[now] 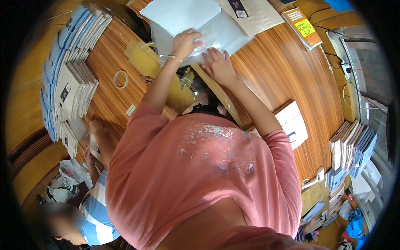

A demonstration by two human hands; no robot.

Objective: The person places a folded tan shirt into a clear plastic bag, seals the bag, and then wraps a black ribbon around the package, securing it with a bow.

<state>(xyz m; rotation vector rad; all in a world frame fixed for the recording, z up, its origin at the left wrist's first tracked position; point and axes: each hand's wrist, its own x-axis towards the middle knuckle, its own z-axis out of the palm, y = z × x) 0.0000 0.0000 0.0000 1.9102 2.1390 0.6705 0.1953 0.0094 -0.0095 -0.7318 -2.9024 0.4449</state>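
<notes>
Clear plastic sheeting [233, 35] is lying at the far side of the table [271, 71], straight ahead of the person; thin, glossy, see-through, wrinkling and catching glare near the hands, can't tell if bag or loose sheet. Pale bluish-white flat sheet [183, 14], matte and straight-edged, is resting over its upper part. Left hand [188, 43], thin band [174, 57] circling the wrist, is resting over the plastic with fingers bending partway; can't tell whether fingers and thumb are pinching any of it. Right hand [218, 66] is lying palm-down beside it, fingers spreading fairly wide, fingertips touching the plastic's near edge, not closing around anything. Table surface is showing brown striped wood grain, smooth, slightly shiny. Cream flat pack [264, 16] with a dark tag is lying just beyond the plastic, to the right; orange flat item [310, 35] bearing a yellow note is sitting farther right. Pale ring [121, 87], round and hollow, is lying on the left of the tabletop. Folded packs [75, 89], cream and light blue, are piling up in layers along the left edge; another stack [354, 146] is standing at the right. White folded pack [293, 127] is lying near the right forearm, partly hidden by the sleeve.
</notes>
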